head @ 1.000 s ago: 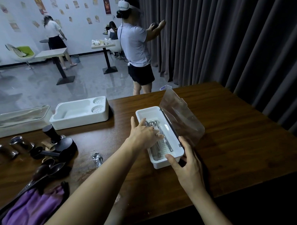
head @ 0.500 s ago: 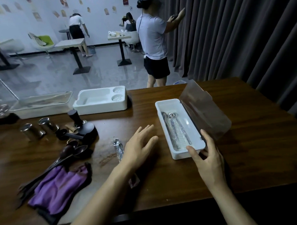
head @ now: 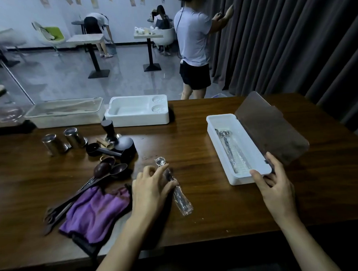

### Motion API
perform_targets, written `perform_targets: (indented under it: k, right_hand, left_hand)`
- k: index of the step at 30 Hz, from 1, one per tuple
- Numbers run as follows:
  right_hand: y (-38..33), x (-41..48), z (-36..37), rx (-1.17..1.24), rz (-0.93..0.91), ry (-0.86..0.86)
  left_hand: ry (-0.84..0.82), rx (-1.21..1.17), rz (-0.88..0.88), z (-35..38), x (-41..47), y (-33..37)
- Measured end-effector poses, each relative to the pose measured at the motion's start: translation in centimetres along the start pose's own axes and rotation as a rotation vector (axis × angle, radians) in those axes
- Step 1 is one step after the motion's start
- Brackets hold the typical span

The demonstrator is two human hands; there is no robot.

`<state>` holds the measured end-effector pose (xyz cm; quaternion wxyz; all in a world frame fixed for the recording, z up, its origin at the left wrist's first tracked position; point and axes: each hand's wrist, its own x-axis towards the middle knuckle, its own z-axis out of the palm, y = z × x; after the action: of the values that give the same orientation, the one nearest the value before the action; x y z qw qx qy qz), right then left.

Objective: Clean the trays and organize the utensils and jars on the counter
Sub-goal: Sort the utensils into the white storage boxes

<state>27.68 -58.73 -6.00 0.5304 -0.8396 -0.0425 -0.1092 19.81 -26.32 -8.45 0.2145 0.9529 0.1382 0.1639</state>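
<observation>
Two hands at work. Left hand (head: 150,189) pinches the plastic-wrapped spoon (head: 181,198) lying on the desk (head: 197,215). Right hand (head: 275,184) grips the near corner of the white tray (head: 241,178), lid (head: 271,128) raised, metal utensils (head: 227,145) inside.

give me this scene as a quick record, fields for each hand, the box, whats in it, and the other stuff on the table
left hand: pinches the wrapped spoon, which lies on the table
right hand: holds the near end of the white box, thumb on its rim
lid: open, tilted back to the right
box contents: a metal spoon lying lengthwise
left side: purple cloth, dark spoons, steel cups, tamper
far edge: white tray, clear-lidded tray
</observation>
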Motion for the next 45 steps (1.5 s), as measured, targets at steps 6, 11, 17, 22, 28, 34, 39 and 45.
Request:
perform_targets:
  k: [6, 11, 17, 22, 28, 34, 39, 45]
  right_hand:
    - [-0.7, -0.4, 0.2, 0.022, 0.042, 0.015]
    - [-1.1, -0.8, 0.5, 0.066, 0.064, 0.047]
    - [-1.2, -0.8, 0.6, 0.071, 0.066, 0.057]
    - [-1.0, -0.8, 0.5, 0.054, 0.075, 0.049]
    - [-0.6, -0.7, 0.3, 0.039, 0.06, 0.011]
    - [0.2, -0.5, 0.1, 0.019, 0.068, -0.018]
    - [0.7, -0.6, 0.1, 0.025, 0.044, -0.026]
    - [0.4, -0.6, -0.1, 0.027, 0.044, -0.028]
  left_hand:
    - [-0.121, -0.024, 0.047, 0.3, 2.4, 0.6]
    - [-0.186, -0.121, 0.025, 0.0, 3.8, 1.5]
    - [-0.219, -0.204, -0.019, -0.4, 4.3, 1.4]
    - [-0.249, -0.357, -0.012, 0.0, 4.5, 1.7]
    - [-0.238, -0.703, -0.063, 0.3, 6.7, 4.6]
    - [-0.212, -0.819, 0.016, -0.1, 10.0, 10.9]
    - [-0.14, -0.66, 0.106, 2.0, 12.7, 15.6]
    - [-0.169, -0.36, 0.221, 5.0, 13.3, 18.9]
